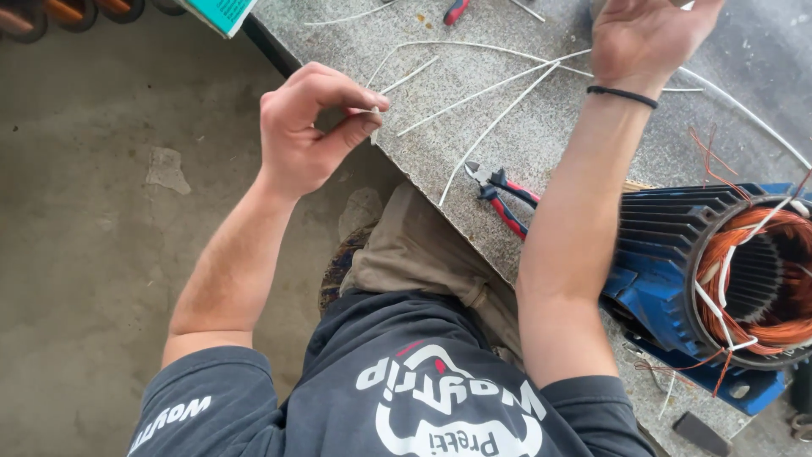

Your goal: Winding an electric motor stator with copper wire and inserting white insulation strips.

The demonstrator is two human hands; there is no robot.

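My left hand (306, 127) is off the table's near edge, thumb and fingers pinched on the end of a thin white sleeve strip (397, 80). My right hand (644, 35), with a black band on the wrist, reaches far across the grey stone table (541, 135) over several long white strips (499, 118); its fingers are cut off by the frame's top edge. Red-and-blue handled cutters (501, 190) lie on the table between my forearms. A blue finned motor stator (677, 271) with copper windings (761, 271) lies at the right.
A concrete floor (101, 211) lies to the left below the table. A teal box corner (222, 13) sits at the table's far-left corner. A red-handled tool (455, 10) lies at the top. Loose copper wire scraps (702, 148) lie behind the stator.
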